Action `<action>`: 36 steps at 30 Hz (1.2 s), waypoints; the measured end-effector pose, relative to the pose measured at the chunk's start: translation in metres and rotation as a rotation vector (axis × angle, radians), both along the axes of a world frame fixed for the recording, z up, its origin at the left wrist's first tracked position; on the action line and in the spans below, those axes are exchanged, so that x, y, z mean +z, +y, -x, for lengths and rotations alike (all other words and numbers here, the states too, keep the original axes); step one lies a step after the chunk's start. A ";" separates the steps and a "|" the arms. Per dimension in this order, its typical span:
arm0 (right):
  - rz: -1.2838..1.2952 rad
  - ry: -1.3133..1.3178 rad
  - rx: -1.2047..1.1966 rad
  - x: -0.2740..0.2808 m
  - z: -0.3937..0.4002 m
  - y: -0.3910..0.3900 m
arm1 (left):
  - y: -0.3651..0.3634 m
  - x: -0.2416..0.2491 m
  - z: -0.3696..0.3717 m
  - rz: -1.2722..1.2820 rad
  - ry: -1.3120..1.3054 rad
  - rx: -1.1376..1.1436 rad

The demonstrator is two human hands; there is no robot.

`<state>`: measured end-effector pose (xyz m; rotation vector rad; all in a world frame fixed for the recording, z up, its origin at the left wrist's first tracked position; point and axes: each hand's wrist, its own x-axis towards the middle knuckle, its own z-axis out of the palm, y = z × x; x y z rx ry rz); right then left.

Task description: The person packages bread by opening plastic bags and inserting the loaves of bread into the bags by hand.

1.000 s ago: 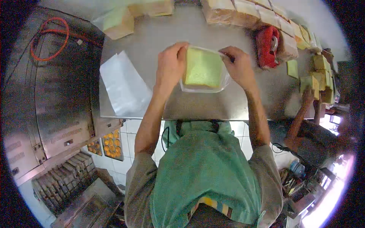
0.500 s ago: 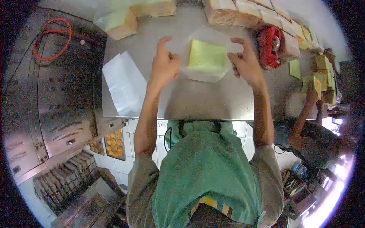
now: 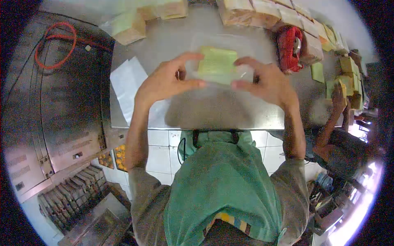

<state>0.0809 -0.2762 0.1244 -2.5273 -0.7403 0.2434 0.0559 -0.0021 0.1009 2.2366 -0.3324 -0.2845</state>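
Note:
A yellow-green square pack [image 3: 218, 60] lies on a clear plastic sheet [image 3: 197, 41] in front of me on the metal table. My left hand [image 3: 166, 80] is at its left side, forefinger by the upper left corner and thumb lower down near the plastic's front edge. Opposite it, my right hand [image 3: 269, 80] curves around the right side, forefinger at the pack's edge and thumb at the front of the plastic. Thumb and forefinger are spread on both hands. Motion smears the plastic's outline.
White sheets [image 3: 129, 86] lie at the table's left. Wrapped packs [image 3: 127, 30] stand at the back left, more [image 3: 262, 14] at the back right. A red tape dispenser [image 3: 289, 49] sits right of my hand. Another person's hand [image 3: 338, 98] holds a pack at far right.
Both hands have turned inward, with thumbs and forefingers now around the pack's sides. The plastic's front edge looks raised or folded, and the pack sits slightly further left.

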 end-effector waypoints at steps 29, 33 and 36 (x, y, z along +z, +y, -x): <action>-0.511 0.488 -0.334 -0.209 0.078 0.026 | -0.066 -0.152 0.101 0.742 0.352 0.590; -0.466 0.271 -0.282 -0.235 0.015 0.048 | -0.045 -0.200 0.042 0.779 0.200 0.566; -0.656 0.055 -0.458 -0.210 -0.030 0.091 | -0.024 -0.192 -0.019 0.718 0.054 0.548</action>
